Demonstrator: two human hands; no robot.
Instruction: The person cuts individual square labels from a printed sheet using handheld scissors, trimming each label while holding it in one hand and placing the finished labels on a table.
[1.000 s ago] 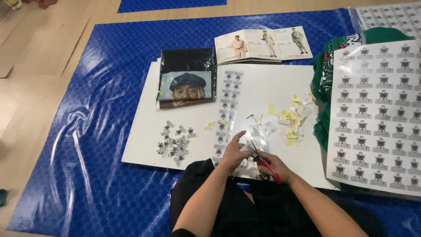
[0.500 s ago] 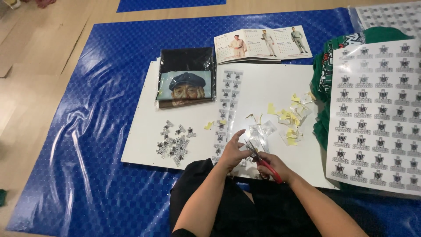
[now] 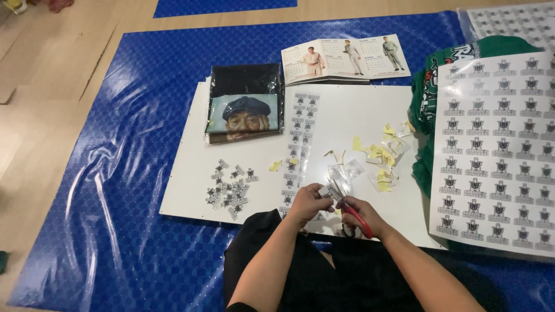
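Near the white board's (image 3: 370,110) near edge, the left hand (image 3: 308,202) pinches a small sticker piece (image 3: 330,192); the right hand (image 3: 363,215), grip clamped on red-handled scissors (image 3: 354,215), meets it. A white sticker sheet (image 3: 497,150) lies right.

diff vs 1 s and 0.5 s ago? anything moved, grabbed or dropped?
No visible change. The left hand still pinches a small sticker piece and the right hand still works the red-handled scissors at it. Nothing was picked up or let go. The pile of cut stickers, yellow scraps and white board lie as before.
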